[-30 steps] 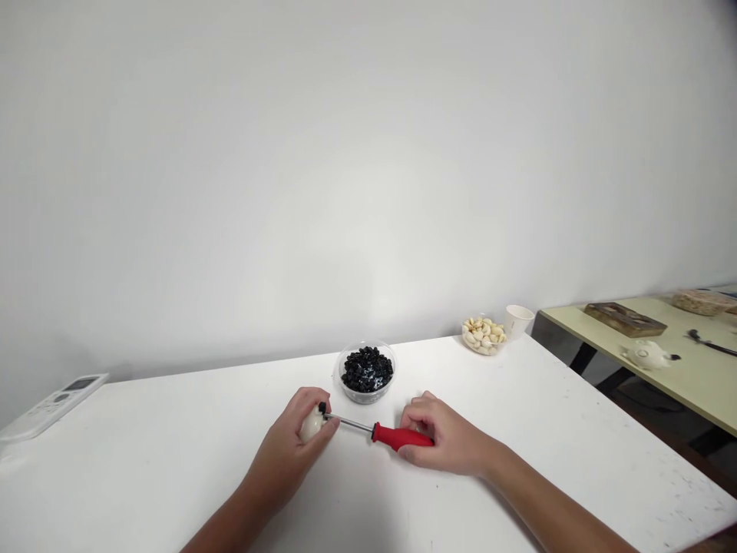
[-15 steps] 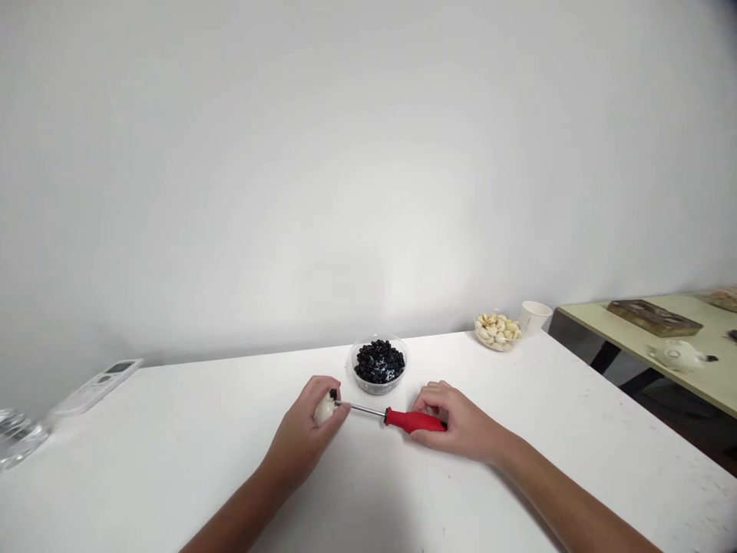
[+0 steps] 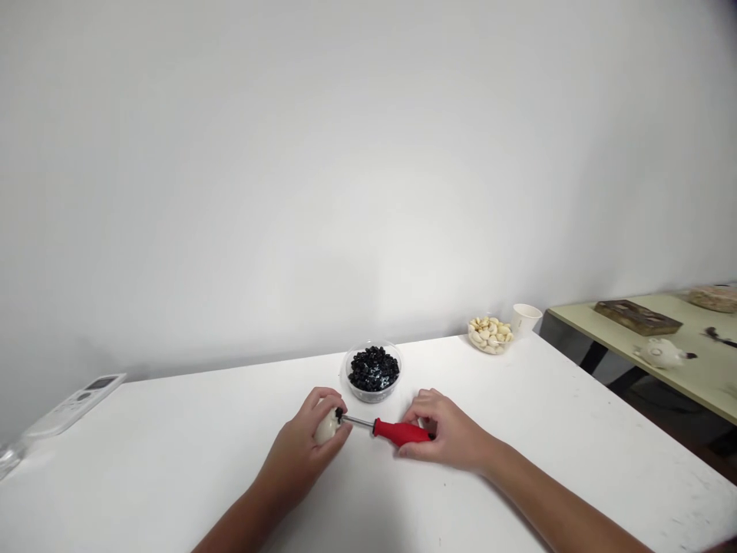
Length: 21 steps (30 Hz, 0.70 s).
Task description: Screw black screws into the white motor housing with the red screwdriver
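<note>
My left hand (image 3: pixel 304 444) is closed around a small, rounded white object (image 3: pixel 325 428) with a black piece at its right side; the fingers cover much of it. Between thumb and fingers, my right hand (image 3: pixel 454 436) grips a screwdriver (image 3: pixel 401 432) by its red handle. Its metal shaft points left, and the tip meets the white object near the black piece. Whether the tip is inside it or only touching, I cannot tell. Just beyond both hands stands a clear round bowl (image 3: pixel 373 396) holding glossy black bean-like pieces (image 3: pixel 374 369).
At the back right of the white table (image 3: pixel 173 461) are a clear bowl of pale garlic-like cloves (image 3: pixel 489 334) and a white cup (image 3: pixel 525 319). A white remote (image 3: pixel 77 405) lies far left. On a side table (image 3: pixel 622 322) sit a dark box (image 3: pixel 638 316) and a white figure (image 3: pixel 662 353).
The view has shifted slightly right and up. My hands are a bit closer together, and less of the screwdriver's shaft shows. Both grips stay the same.
</note>
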Tool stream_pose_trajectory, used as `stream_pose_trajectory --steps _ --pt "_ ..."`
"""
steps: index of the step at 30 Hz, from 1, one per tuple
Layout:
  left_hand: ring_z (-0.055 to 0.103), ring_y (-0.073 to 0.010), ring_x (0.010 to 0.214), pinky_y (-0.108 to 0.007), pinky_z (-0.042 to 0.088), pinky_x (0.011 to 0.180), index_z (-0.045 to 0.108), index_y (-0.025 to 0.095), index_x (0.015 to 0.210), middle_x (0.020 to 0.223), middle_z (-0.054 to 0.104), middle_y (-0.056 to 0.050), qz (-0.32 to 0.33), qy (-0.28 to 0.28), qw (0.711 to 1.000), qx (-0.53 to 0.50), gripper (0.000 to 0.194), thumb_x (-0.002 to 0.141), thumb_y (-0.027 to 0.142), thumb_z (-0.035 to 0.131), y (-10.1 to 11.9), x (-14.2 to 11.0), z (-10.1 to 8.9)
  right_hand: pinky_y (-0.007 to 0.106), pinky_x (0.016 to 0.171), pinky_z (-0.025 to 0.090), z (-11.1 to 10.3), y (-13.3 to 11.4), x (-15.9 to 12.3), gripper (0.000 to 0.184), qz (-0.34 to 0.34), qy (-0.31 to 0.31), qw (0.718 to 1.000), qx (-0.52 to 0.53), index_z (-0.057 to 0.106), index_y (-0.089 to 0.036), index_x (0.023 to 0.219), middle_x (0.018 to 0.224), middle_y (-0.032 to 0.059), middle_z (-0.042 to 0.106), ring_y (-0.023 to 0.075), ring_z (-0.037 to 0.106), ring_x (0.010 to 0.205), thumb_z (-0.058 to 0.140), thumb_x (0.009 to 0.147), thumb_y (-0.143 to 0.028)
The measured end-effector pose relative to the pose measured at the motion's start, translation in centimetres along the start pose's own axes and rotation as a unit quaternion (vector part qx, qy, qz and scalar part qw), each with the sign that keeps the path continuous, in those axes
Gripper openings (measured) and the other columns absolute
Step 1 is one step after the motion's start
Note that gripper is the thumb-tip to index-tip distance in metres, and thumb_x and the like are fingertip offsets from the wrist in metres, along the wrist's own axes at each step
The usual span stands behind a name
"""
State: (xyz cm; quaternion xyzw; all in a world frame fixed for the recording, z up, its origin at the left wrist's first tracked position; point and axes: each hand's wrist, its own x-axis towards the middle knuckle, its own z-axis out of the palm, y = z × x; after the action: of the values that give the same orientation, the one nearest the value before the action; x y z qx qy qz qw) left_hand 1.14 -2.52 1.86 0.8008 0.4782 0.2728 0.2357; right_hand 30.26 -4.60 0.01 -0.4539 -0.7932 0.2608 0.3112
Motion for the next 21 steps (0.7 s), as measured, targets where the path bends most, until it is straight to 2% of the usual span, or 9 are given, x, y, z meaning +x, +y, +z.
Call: stream_pose_trajectory --steps 2,7,9,11,12,14,17,19,21 --pt "0.065 -0.0185 0.095 -0.031 0.051 0.090 0.059 0.028 0.107 0.126 0.056 -0.002 -0.002 -0.010 1.000 0.016 0.019 0.101 0.044 0.051 -0.1 0.1 0.0 0.033 0.080 0.041 0.0 0.1 0.1 0.035 -0.018 0.004 1.000 -0.004 0.070 -0.022 0.085 0.083 -0.0001 0.064 0.0197 0.056 0.085 0.090 0.074 -0.048" --pt "0.067 -0.0175 0.089 -0.029 0.054 0.084 0.061 0.030 0.110 0.127 0.058 -0.001 0.013 -0.021 0.999 0.038 0.021 0.100 0.045 0.052 -0.4 0.3 0.0 0.035 0.086 0.044 -0.4 -0.3 0.1 0.043 -0.032 0.026 0.999 -0.015 0.072 -0.027 0.109 0.096 0.0019 0.065 0.0213 0.057 0.093 0.090 0.076 -0.048" --pt "0.068 -0.0181 0.092 -0.028 0.054 0.083 0.060 0.030 0.111 0.128 0.058 -0.001 0.017 -0.021 0.998 0.049 0.022 0.099 0.046 0.052 -0.5 0.4 -0.1 0.035 0.089 0.045 -1.2 -0.6 0.2 0.033 -0.033 0.060 0.998 -0.015 0.072 -0.026 0.107 0.096 0.0024 0.066 0.0210 0.058 0.094 0.086 0.081 -0.042" --pt "0.068 -0.0183 0.095 -0.026 0.054 0.082 0.059 0.031 0.112 0.129 0.057 0.000 0.016 -0.022 0.998 0.064 0.023 0.099 0.048 0.052 -0.7 0.5 -0.1 0.034 0.088 0.047 -2.7 -0.8 0.3 0.017 -0.018 0.130 0.991 -0.011 0.073 -0.024 0.099 0.094 0.0032 0.067 0.0206 0.060 0.093 0.078 0.089 -0.036" --pt "0.068 -0.0181 0.095 -0.026 0.054 0.080 0.059 0.032 0.113 0.130 0.057 0.000 0.016 -0.028 0.997 0.070 0.024 0.099 0.049 0.051 -0.7 0.6 -0.1 0.033 0.085 0.048 -3.9 -0.6 0.3 0.014 -0.002 0.176 0.984 -0.010 0.073 -0.023 0.097 0.093 0.0039 0.069 0.0205 0.062 0.092 0.072 0.093 -0.036" --pt "0.068 -0.0175 0.093 -0.025 0.055 0.078 0.058 0.033 0.114 0.129 0.057 0.001 0.016 -0.027 0.996 0.080 0.025 0.099 0.052 0.050 -0.9 0.8 -0.1 0.031 0.078 0.049 -7.1 0.2 -0.4 0.025 0.042 0.263 0.964 -0.021 0.073 -0.021 0.093 0.094 0.0052 0.071 0.0202 0.063 0.088 0.060 0.099 -0.041" --pt "0.068 -0.0175 0.090 -0.024 0.056 0.075 0.057 0.033 0.115 0.129 0.058 0.001 0.012 -0.026 0.996 0.090 0.030 0.098 0.056 0.051 -1.2 1.1 0.0 0.030 0.077 0.049 -13.8 3.3 -3.3 0.039 0.104 0.347 0.930 -0.065 0.072 -0.018 0.090 0.097 0.0065 0.072 0.0213 0.065 0.088 0.051 0.100 -0.050" --pt "0.069 -0.0189 0.093 -0.024 0.057 0.075 0.058 0.033 0.116 0.130 0.059 0.000 0.014 -0.022 0.995 0.094 0.032 0.097 0.058 0.052 -1.6 1.3 0.0 0.032 0.073 0.047 -18.9 6.3 -6.5 0.043 0.167 0.409 0.890 -0.109 0.071 -0.016 0.089 0.088 0.0073 0.071 0.0236 0.064 0.086 0.051 0.097 -0.053" --pt "0.069 -0.0210 0.098 -0.025 0.059 0.078 0.058 0.033 0.116 0.129 0.060 0.000 0.024 -0.012 0.995 0.096 0.033 0.095 0.058 0.054 -2.1 1.6 0.2 0.037 0.075 0.046 -24.1 9.7 -10.5 0.043 0.244 0.474 0.831 -0.160 0.071 -0.013 0.093 0.086 0.0115 0.069 0.0277 0.063 0.086 0.049 0.094 -0.051"
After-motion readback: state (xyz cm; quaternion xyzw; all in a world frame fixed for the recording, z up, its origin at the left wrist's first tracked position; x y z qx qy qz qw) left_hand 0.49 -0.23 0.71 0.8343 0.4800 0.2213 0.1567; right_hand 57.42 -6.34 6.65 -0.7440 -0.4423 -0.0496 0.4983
